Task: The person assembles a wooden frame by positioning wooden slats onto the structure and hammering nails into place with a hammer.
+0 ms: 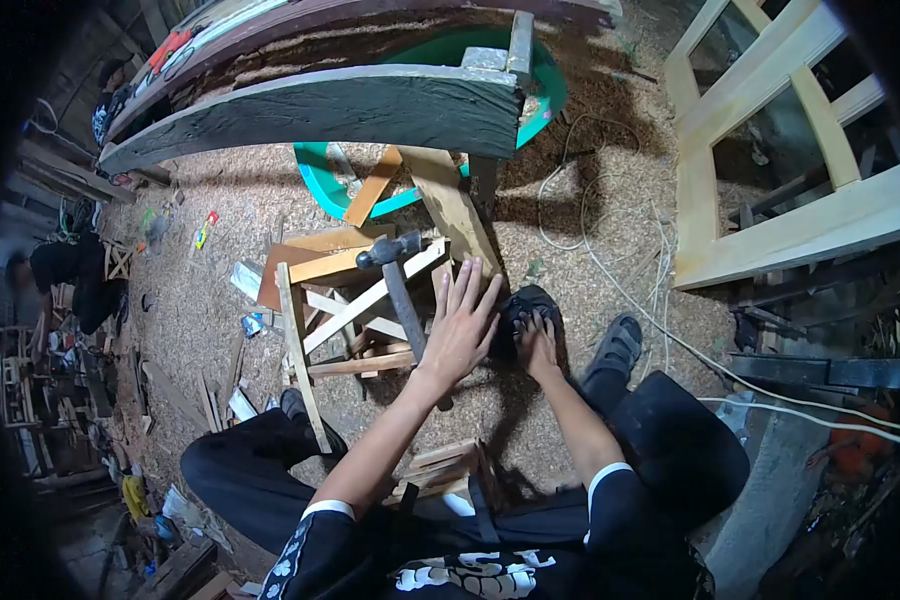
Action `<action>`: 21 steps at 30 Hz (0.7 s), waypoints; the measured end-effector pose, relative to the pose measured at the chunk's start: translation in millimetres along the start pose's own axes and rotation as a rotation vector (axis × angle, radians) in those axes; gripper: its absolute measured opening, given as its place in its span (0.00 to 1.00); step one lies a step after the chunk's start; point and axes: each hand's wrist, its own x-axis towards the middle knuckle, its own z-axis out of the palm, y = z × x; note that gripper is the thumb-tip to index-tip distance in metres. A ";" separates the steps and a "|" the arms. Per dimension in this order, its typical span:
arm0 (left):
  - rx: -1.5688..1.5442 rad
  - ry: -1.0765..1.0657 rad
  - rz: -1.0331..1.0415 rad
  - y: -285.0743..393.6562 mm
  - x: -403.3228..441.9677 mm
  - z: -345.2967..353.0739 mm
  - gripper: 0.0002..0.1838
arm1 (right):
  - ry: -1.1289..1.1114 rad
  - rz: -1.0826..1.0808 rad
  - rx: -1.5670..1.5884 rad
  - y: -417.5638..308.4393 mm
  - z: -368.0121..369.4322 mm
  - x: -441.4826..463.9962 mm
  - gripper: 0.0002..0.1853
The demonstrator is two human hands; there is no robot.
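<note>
A small wooden frame with crossed slats [360,312], like an unfinished stool, stands between my knees. A hammer [403,310] leans across it, head up, its handle running down beside my left wrist. My left hand [460,325] is spread flat over the right side of the frame, fingers apart, holding nothing. My right hand [536,348] reaches down into a soft black thing [530,303] on the ground, maybe a bag or pouch. Its fingers are bent and their tips partly hidden, so what they hold does not show.
A dark carved beam [310,110] crosses in front, above a green basin [320,180]. Wooden window frames [800,235] stand at right. A white cable [630,295] runs over the shavings. A small wooden piece [445,465] is near my lap. Another person [70,270] works far left.
</note>
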 end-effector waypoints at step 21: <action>0.003 -0.091 -0.092 -14.3 7.0 -0.2 0.33 | -0.067 0.072 -0.406 46.6 31.2 0.9 0.13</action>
